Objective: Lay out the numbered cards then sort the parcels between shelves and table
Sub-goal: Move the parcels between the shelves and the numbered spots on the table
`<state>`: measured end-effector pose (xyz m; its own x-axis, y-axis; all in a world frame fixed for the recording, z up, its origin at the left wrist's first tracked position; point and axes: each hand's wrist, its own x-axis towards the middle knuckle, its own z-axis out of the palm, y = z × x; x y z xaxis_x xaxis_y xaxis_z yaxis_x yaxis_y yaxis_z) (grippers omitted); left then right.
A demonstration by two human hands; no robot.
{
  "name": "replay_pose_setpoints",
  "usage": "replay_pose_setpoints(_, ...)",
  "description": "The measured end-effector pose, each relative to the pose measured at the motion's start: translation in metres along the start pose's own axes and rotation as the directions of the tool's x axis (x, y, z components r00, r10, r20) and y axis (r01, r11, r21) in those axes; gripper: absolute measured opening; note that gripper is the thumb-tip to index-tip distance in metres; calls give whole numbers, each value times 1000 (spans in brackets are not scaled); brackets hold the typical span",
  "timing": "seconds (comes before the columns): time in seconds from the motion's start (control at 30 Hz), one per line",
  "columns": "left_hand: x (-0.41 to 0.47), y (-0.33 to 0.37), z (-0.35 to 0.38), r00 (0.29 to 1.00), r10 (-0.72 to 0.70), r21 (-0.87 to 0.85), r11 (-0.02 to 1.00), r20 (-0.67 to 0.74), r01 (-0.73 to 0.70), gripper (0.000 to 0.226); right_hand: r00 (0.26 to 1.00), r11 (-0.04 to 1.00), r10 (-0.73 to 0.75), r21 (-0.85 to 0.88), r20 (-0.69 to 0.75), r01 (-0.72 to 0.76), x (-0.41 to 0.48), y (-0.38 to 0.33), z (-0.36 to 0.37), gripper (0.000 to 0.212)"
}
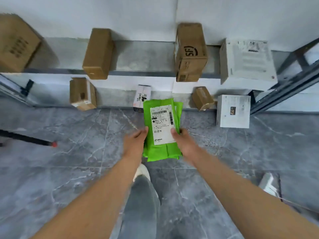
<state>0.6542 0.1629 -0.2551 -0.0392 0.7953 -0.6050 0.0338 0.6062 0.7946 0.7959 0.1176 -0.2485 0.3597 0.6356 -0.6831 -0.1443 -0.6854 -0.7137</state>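
A bright green soft parcel [162, 152] with a white shipping label [162, 124] is held in front of me over the floor. My left hand [135, 143] grips its left edge and my right hand [183, 143] grips its right edge, thumb on the label. A shelf rack stands ahead. Its upper shelf [143, 57] carries brown boxes [98, 53] [190, 52] and a white box [246, 61]. The lower shelf [117, 97] holds a brown box [82, 94], a small white parcel [142, 96], a small brown box [202, 98] and a white box [233, 111].
A large brown box [17, 43] sits at the far left of the upper shelf. The rack's metal frame [284, 87] runs down at the right. A black pole with a red tip [34, 139] lies on the grey tiled floor at left. My leg and shoe [141, 171] are below.
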Motion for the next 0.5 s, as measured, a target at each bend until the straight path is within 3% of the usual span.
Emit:
replay_pose_setpoints(0.1, -74, 3, -5, 1000, 2, 39, 999, -12, -2, 30, 1000, 999, -21, -43, 0, 21, -85, 2, -25, 40)
replay_pose_setpoints(0.27, -193, 32, -19, 989, 150, 175, 973, 19, -151, 27, 998, 992, -68, -106, 2, 68, -198, -2, -63, 43)
replay_pose_setpoints(0.5, -322, 94, -48, 945, 327, 172, 931, -6, -322, 24, 984, 978, -179, -105, 5, 179, -333, -45, -82, 43)
